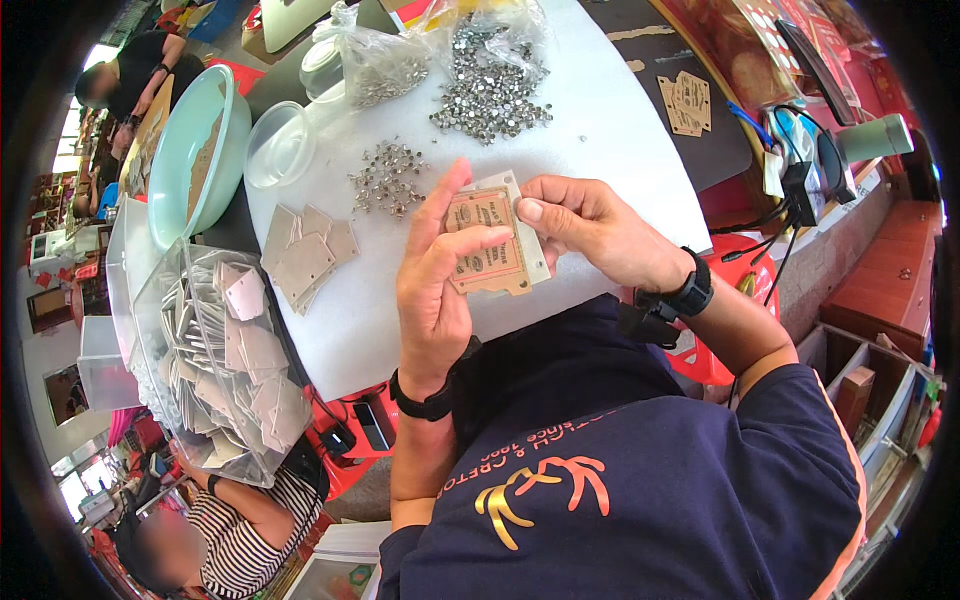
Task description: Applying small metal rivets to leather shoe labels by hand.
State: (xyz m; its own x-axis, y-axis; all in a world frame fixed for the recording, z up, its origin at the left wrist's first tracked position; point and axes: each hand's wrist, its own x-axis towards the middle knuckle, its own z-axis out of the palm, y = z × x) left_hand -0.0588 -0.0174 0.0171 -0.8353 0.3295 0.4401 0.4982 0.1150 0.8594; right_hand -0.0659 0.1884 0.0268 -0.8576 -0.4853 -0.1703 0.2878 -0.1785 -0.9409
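Note:
Above the near edge of the white-covered table, my left hand (430, 290) is closed round a tan printed card (487, 268) with a notched outline. A pale grey plate (531, 252) with small corner holes lies against the card's back and shows along its right side. My right hand (590, 215) pinches the right edge of the two pieces, thumb in front; whether a small part sits under the thumb is hidden. Left of my left hand lies a loose stack of grey plates (300, 250). Just beyond is a small heap of shiny metal pieces (388, 180).
A larger heap of metal pieces (490, 90) and a plastic bag (385, 65) lie at the back. Leftward stand a clear tub (278, 148), a mint basin (235, 140) and a clear bin (262, 465) of plates. Tan cards (686, 103) lie back right, near cables. Two people are at left.

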